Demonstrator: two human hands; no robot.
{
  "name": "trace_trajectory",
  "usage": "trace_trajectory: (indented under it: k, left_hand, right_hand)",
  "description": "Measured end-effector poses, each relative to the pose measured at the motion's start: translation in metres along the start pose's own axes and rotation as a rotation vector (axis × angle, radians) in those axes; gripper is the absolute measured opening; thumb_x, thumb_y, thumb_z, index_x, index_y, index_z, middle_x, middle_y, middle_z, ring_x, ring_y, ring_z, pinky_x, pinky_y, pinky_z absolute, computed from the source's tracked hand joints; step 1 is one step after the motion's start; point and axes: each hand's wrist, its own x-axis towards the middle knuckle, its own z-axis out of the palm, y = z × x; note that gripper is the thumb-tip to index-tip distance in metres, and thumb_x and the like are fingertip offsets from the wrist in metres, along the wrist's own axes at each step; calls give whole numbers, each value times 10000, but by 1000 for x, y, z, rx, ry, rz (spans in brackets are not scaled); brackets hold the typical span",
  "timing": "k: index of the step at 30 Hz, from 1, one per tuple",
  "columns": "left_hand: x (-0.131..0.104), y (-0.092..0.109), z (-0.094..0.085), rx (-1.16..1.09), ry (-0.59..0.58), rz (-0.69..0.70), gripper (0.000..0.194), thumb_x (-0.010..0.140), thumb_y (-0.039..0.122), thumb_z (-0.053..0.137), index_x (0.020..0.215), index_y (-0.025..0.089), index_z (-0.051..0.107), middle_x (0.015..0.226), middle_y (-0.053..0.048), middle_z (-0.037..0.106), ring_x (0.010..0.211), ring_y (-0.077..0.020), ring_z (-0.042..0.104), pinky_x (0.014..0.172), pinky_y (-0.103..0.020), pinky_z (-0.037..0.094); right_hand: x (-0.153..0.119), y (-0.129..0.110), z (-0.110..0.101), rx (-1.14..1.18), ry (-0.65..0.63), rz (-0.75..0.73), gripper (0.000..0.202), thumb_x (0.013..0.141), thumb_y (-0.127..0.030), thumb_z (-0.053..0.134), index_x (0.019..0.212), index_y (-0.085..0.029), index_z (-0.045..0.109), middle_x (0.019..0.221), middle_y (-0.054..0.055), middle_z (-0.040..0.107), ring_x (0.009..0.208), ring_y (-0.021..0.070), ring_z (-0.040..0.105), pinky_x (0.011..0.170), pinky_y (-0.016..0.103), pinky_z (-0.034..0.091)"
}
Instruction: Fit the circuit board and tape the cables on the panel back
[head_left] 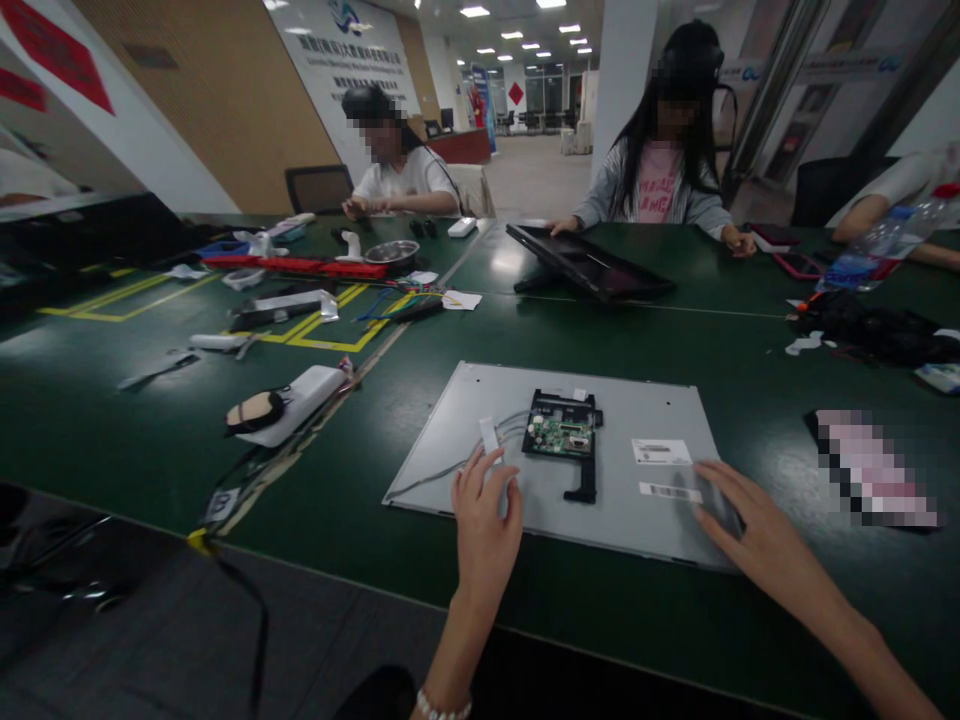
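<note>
A flat grey display panel (637, 540) lies on the green table with its back up. Fixed near its middle is a black plastic bracket (587, 482) holding a green circuit board (551, 436). Grey cables (442, 472) with a white strip of tape (489, 434) run from the board to the panel's left side. My left hand (489, 505) is over the panel's front edge, fingers apart, close to the tape. At the right edge, my right hand (739, 505) stretches its fingers beside two white labels (661, 452). A dark blurred patch under it cannot be made out.
A co-worker opposite holds a dark screen (592, 265); another person sits further left. On the left lie a power strip (300, 405) with a black adapter, cables and a metal bowl (391, 251). Plastic bottles (874, 250) and a pixelated flat object (874, 468) are to the right.
</note>
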Motion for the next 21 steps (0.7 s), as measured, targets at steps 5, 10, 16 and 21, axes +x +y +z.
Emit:
trace_trajectory:
  k: [5, 10, 16, 21]
  left_hand:
    - [-1, -1, -1, -22, -7, -11, 182, 891, 109, 490, 949, 222, 620, 1242, -89, 602, 1322, -273, 445, 1082, -545, 375]
    - [-3, -3, -1, -43, -5, -9, 179, 896, 123, 490, 954, 225, 625, 1243, -83, 603, 1311, -262, 460, 1091, -532, 383]
    - [-3, -5, 0, -96, 17, 4, 176, 889, 116, 505, 955, 221, 631, 1240, -78, 606, 1316, -257, 455, 1083, -509, 396]
    - [-4, -5, 1, -116, 24, -7, 183, 892, 124, 505, 959, 225, 642, 1231, -77, 613, 1306, -256, 470, 1072, -495, 411]
  right_hand:
    - [26, 7, 8, -174, -13, -73, 620, 905, -532, 463, 1442, -226, 428, 1545, 124, 349, 1432, 381, 252, 1102, 623, 293]
    - [42, -20, 18, -241, -78, -196, 607, 957, -482, 384, 1509, -243, 306, 1574, 104, 306, 1440, 332, 259, 1126, 605, 243]
    - [58, -52, 29, -272, -100, -260, 598, 978, -471, 325, 1503, -184, 323, 1589, 126, 259, 1459, 293, 216, 1156, 540, 215]
    - [75, -80, 41, -253, -137, -257, 615, 983, -478, 292, 1503, -151, 324, 1594, 127, 244, 1467, 281, 193, 1169, 484, 206]
